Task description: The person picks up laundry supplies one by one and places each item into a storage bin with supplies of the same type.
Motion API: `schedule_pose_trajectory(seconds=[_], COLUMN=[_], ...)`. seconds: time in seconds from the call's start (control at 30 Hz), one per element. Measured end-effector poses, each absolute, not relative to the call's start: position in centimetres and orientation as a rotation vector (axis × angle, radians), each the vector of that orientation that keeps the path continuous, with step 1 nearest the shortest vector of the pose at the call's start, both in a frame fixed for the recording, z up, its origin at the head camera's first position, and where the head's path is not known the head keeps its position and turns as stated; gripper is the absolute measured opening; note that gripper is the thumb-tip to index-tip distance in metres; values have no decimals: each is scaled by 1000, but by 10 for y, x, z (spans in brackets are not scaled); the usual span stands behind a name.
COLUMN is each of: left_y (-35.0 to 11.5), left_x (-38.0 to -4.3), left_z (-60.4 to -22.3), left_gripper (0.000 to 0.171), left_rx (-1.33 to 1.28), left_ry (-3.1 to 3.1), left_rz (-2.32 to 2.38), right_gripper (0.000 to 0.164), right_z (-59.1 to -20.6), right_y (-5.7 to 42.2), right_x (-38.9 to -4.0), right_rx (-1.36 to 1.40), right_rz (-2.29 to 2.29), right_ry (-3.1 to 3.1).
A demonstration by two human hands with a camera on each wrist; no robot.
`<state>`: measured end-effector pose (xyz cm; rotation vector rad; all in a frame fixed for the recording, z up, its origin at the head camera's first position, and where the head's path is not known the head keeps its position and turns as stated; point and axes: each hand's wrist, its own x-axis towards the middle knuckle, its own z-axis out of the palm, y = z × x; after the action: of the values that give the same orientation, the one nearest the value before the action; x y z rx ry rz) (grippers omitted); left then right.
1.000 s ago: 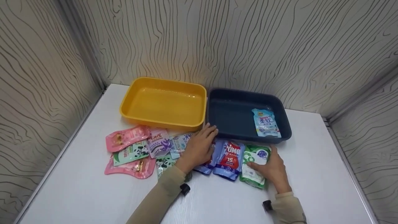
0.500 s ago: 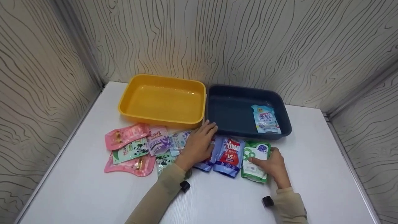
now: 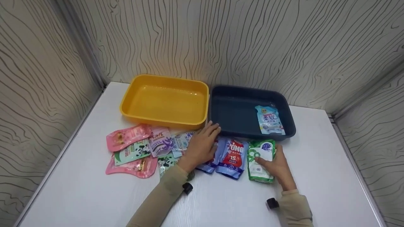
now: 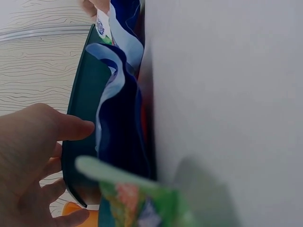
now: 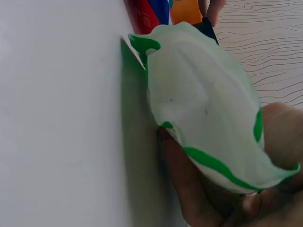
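A green-and-white pouch [image 3: 260, 168] is gripped by my right hand [image 3: 279, 167] in front of the navy bin. The right wrist view shows the pouch's white bottom [image 5: 199, 94], with a finger [image 5: 182, 175] under it and a shadow on the tabletop beside it. My left hand [image 3: 201, 146] lies over a blue pouch [image 3: 208, 167], its fingers reaching to the near rim of the navy bin [image 3: 246, 135]. In the left wrist view its thumb [image 4: 78, 128] is close to that pouch's edge; contact is unclear. A blue-and-red OMO pouch [image 3: 233, 159] lies between the hands.
A yellow bin [image 3: 164, 123] stands left of the navy one, which holds a light-blue pouch [image 3: 270, 121]. Left of my left hand lie pink pouches [image 3: 129, 137], a green panda pouch [image 3: 134, 153], a purple pouch [image 3: 161, 142] and others, some overlapping. Patterned walls [image 3: 202, 41] enclose the table.
The green-and-white pouch has shifted slightly right in my right hand, leaving a gap beside the OMO pouch. The camera view has tilted a little. My left hand stays in place.
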<state>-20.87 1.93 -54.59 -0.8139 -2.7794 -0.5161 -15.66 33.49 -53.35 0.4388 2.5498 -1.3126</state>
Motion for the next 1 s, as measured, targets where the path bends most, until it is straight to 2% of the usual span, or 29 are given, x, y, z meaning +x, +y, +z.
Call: schedule_pose_trajectory(seconds=[0.2,0.47,1.0], left_y=[19,18,18], left_x=[-209,-208,-209], left_z=[-547,-545,-544], left_gripper=[63,61,63], left_rx=[-816,-823,-808], left_ry=[-2775,-2764,-2791], left_rz=[-520,-531,-501], right_gripper=[94,93,107], right_z=[-532,-524,-495], right_y=[341,346,366], right_x=[-157,-156,-148], right_rx=[418,360,303], right_rz=[-1339,-1349,-1325], right_ry=[2491,2460,2416])
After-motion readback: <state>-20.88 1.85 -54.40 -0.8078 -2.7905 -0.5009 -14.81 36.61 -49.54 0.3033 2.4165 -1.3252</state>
